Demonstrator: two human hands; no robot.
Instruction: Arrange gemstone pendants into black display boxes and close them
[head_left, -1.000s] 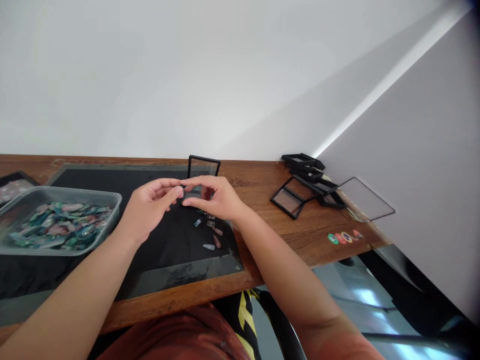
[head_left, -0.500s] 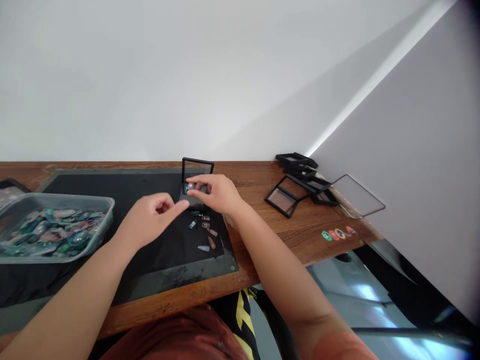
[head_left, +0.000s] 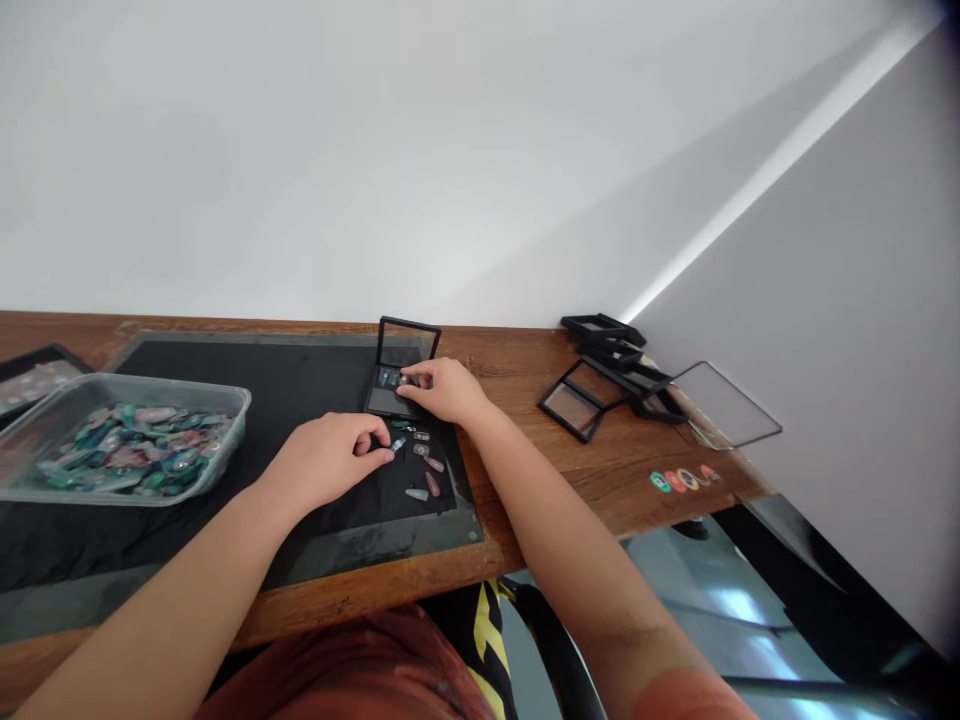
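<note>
My left hand (head_left: 337, 455) is low over the black mat, thumb and forefinger pinched at the end of a pale blue fake nail (head_left: 398, 444). My right hand (head_left: 448, 388) reaches into an open black-framed display case (head_left: 390, 401); its thumb and forefinger close on a small pinkish fake nail (head_left: 405, 379). A few bluish nails (head_left: 388, 378) lie in the case, left of those fingertips. The clear lid (head_left: 409, 343) stands upright behind them. Several loose nails, among them a brown one (head_left: 433, 484) and a whitish one (head_left: 416, 494), lie on the mat in front of the case.
A clear plastic tub (head_left: 238, 430) heaped with fake nails stands at left, beside another black frame (head_left: 56, 352). More black cases (head_left: 604, 328) are stacked at the back right, near an open one (head_left: 574, 405). Round stickers (head_left: 686, 479) mark the table's right edge.
My left hand has moved right and down to the pale blue nail, and its fingers have closed. The right hand still holds the pinkish nail at the case. The view has shifted slightly.
</note>
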